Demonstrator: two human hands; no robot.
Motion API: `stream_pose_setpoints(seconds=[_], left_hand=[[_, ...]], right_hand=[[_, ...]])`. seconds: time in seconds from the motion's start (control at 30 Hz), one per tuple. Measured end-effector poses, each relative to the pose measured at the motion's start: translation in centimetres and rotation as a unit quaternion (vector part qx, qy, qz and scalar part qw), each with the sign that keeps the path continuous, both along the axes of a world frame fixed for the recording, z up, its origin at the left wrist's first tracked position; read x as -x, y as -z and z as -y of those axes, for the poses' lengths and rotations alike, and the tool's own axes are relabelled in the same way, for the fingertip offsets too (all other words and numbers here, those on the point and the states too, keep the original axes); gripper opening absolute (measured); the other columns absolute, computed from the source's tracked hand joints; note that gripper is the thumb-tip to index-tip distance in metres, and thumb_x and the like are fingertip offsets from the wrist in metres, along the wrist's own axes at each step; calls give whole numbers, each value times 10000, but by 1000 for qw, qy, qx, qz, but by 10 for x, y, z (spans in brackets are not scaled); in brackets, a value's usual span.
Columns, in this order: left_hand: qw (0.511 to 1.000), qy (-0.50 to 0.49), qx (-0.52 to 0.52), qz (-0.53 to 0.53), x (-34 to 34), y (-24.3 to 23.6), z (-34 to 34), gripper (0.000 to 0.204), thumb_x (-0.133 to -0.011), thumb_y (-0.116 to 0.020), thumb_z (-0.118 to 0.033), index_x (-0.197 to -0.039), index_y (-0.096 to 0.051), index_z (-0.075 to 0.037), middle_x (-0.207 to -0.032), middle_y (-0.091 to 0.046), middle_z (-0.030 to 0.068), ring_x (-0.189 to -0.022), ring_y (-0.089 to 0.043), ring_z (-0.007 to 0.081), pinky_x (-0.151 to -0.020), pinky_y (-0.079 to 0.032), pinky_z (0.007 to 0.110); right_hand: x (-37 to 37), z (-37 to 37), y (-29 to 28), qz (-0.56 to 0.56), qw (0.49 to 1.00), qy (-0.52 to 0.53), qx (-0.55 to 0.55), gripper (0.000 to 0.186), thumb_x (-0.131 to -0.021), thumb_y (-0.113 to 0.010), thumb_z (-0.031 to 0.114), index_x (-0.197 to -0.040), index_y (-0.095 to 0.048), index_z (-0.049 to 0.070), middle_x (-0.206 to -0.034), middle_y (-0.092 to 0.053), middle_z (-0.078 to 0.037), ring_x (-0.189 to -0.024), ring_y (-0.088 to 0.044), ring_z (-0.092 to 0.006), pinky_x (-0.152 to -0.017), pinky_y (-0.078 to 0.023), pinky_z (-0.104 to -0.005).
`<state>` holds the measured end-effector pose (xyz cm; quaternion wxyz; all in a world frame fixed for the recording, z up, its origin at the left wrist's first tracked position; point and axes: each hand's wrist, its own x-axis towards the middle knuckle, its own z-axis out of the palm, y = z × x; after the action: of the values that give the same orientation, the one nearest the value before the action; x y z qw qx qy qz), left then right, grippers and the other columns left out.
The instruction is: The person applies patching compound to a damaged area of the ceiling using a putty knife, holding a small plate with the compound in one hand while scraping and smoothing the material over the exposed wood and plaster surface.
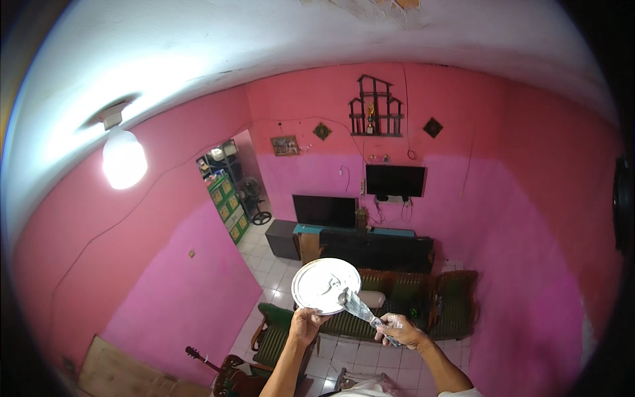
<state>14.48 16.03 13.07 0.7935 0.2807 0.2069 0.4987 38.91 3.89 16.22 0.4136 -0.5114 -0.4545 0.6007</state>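
My left hand is closed on the near rim of a round white plate or lid, with white paste smeared over its middle. In my right hand is a putty knife, its handle wrapped by my fingers. The knife's blade, coated with pale paste, lies over the right side of the plate; whether it touches the surface I cannot tell. White residue marks the fingers of my right hand.
A lit bulb hangs from the white ceiling at left. Far below stand green-striped sofas, a guitar and a black cabinet. Two dark screens are by the pink far wall. A stool-like frame shows beneath me.
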Motion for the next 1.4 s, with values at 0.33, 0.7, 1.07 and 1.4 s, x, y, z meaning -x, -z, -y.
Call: stream_pose_setpoints(seconds=[0.33, 0.7, 1.07, 1.4], left_hand=[[995, 43, -47, 74, -5, -1, -6, 210, -749, -467, -19, -934, -490, 78, -960, -592, 168, -864, -604, 254, -797, -506, 436], [967, 132, -207, 59, -47, -245, -3, 383, -806, -357, -50, -1172, -398, 58, -1162, -506, 164, -1052, -525, 252, -859, -476, 370], [925, 222, -258, 169, -66, -368, 30, 338, -785, -402, -55, -1005, -377, 201, -1039, -469, 320, -1009, -523, 379, -935, -454, 396], [909, 235, -288, 189, -112, -437, 8, 520, -786, -419, -63, -1126, -204, 266, -1157, -338, 376, -1070, -462, 436, -880, -508, 347]], right_hand=[[26, 18, -18, -73, 993, 49, -79, 190, -861, -522, 188, -915, -531, 6, -711, -569, -54, -546, -536, -104, -477, -447, -233], [31, 18, -230, -117, 953, 150, -236, 230, -838, -499, 155, -940, -522, -50, -771, -597, -131, -595, -582, -165, -495, -477, -258], [19, 64, -387, -104, 930, 118, -331, 279, -825, -480, 79, -970, -484, -161, -857, -603, -204, -669, -629, -201, -586, -577, -259], [-4, 47, -470, -46, 902, 184, -389, 287, -813, -472, -21, -1014, -413, -217, -951, -539, -266, -805, -616, -269, -678, -573, -250]])
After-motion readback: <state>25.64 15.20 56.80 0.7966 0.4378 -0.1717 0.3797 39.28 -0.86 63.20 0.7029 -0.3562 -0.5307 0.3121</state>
